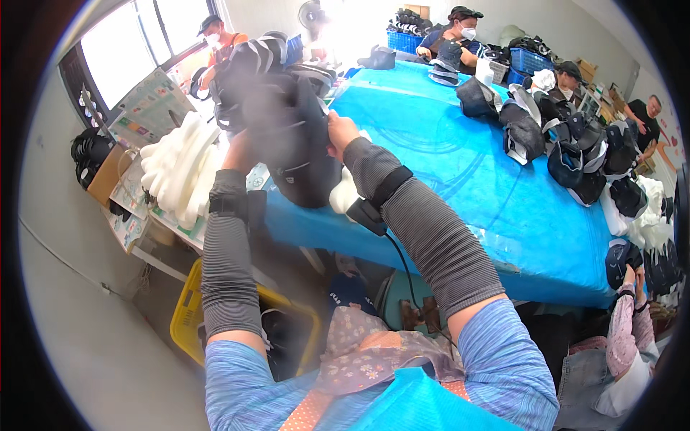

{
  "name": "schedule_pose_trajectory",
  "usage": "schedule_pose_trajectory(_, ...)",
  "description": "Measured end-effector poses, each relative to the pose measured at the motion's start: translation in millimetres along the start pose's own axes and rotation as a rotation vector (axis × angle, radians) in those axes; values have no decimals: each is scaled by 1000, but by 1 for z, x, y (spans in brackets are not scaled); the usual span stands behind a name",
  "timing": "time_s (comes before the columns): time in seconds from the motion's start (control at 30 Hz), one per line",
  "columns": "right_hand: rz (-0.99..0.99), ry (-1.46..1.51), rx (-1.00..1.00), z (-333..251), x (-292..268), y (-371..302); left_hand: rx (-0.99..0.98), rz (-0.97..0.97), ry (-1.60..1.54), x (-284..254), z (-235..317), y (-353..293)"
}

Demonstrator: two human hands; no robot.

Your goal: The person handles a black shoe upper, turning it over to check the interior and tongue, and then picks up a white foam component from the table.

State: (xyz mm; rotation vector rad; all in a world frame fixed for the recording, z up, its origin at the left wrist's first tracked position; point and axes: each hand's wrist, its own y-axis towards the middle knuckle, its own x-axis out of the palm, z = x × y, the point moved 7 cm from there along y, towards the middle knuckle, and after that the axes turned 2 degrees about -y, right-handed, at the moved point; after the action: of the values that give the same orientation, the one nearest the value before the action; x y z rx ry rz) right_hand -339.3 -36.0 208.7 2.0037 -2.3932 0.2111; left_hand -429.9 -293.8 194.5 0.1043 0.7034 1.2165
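Note:
A black cap [305,154] is held up in front of me at the near left corner of the table, partly blurred by a hazy smear. My right hand [341,135] is closed on its right edge, thumb toward me. At the cap's left side, my left hand [241,149] grips it too, though the fingers are mostly hidden by dark fabric. Just beneath and behind the cap shows a white padded piece [345,192]. More dark caps [262,57] are stacked beyond my hands, partly overlapping the held one in view.
White curved forms [180,169] are piled at my left. A blue-covered table [431,165] stretches ahead, with rows of dark caps [521,129] along its right side. Below stands a yellow crate [188,316]. A co-worker's hands [632,276] hold a cap at the right; other people sit farther back.

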Motion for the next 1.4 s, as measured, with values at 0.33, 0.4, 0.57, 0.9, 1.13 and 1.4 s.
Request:
schedule_pose_trajectory(0.33, 305, -394, -321, -3, -96, 63, -6, 82, 256, 98, 0, 39)
schedule_pose_trajectory(0.4, 190, -361, -272, -18, -36, 35, -30, -27, 510, 7, -13, 23)
schedule_pose_trajectory(0.57, 279, -769, -701, -64, -77, 2, -195, 339, -256, 46, 81, 32)
schedule_pose_trajectory(0.9, 102, -282, -581, -70, -28, -20, -117, 155, -336, 72, 161, 31)
schedule_pose_trajectory(1.13, 106, -100, -660, -62, -29, -4, -67, 205, -108, 59, 134, 72)
schedule_pose_trajectory(1.4, 113, -50, -702, -43, -35, -6, -170, 169, -152, 77, 132, 59)
